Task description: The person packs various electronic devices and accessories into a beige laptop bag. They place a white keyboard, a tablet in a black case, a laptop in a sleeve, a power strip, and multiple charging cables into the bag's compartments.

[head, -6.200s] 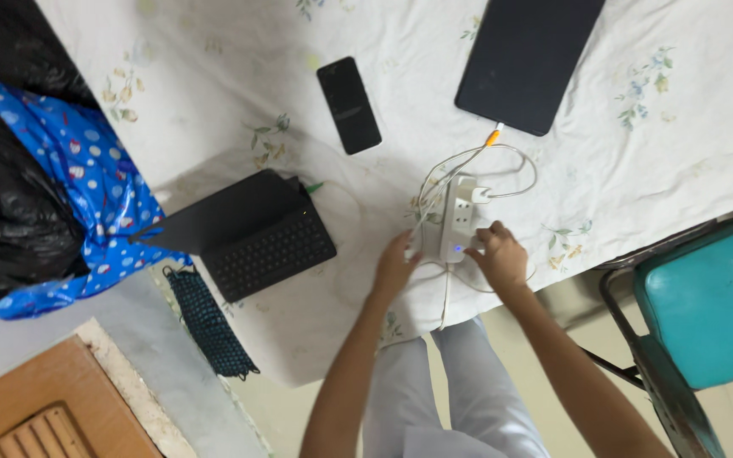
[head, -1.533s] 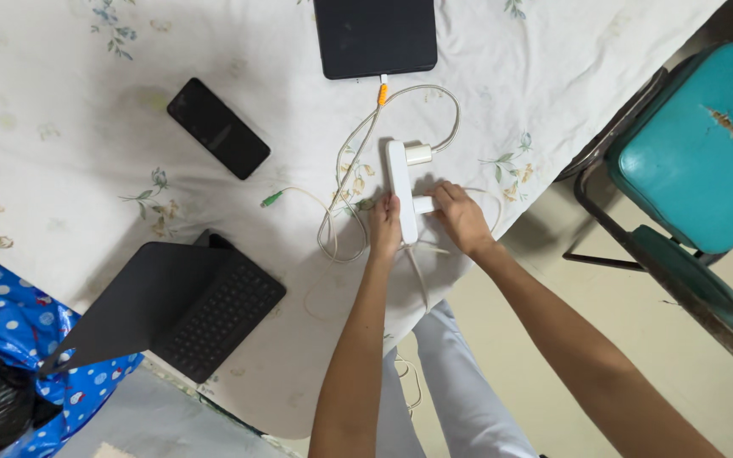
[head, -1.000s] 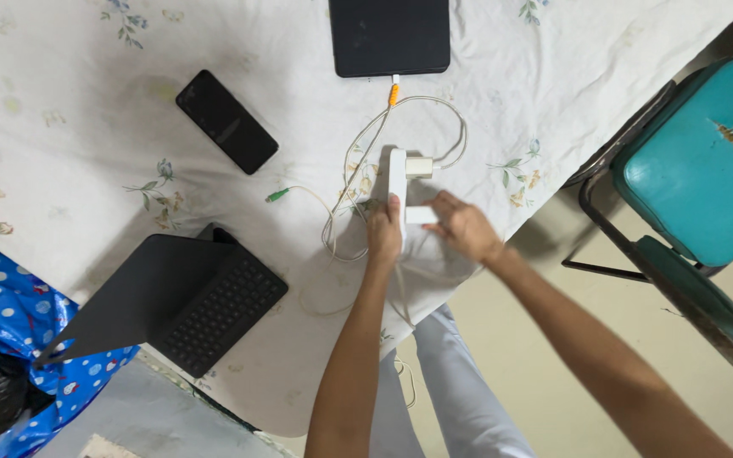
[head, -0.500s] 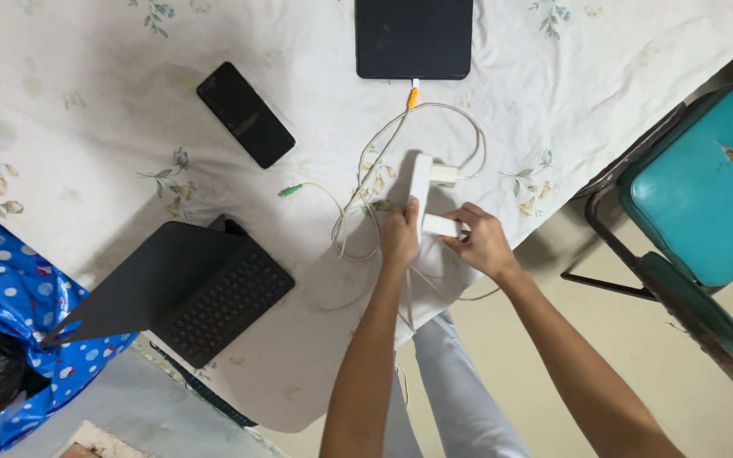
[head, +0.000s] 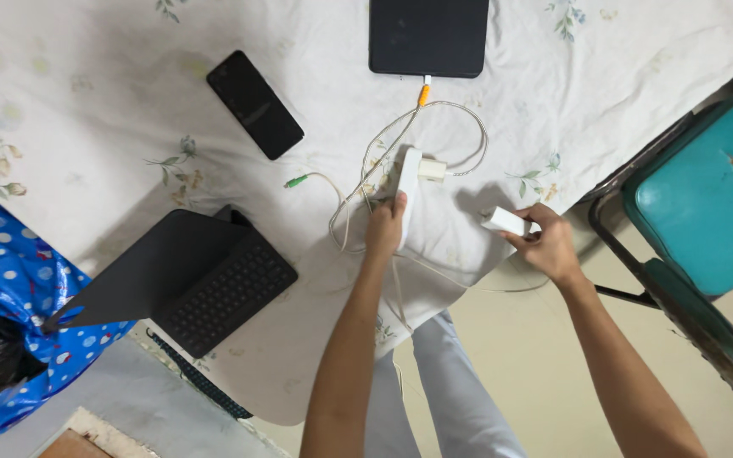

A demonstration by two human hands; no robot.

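So in the head view, the person is standing at the edge of a table covered with a floral white cloth, and both hands are busy near the middle of the frame. The left hand is closing around the lower end of a white power strip, pinning it down on the cloth just right of a tangle of white cables. The right hand is sitting off to the right of centre, past the table edge, fingers curled around a small white charger block that's clear of the strip, with a thin cord trailing from it back under the hand. Another little white plug is sitting in the strip's upper end, and its cable is looping up to an orange-tipped connector going into a dark tablet at the top of the frame. A black phone is lying upper left, a folded keyboard case lower left, and a teal chair at the right edge. Guessing here, but the charger block looks light, rigid and kinda smooth plastic, so pinching its flat sides is probably the safest hold rather than yanking the cord. The strip looks stiff and light enough to slide, so it wants holding down by the body.
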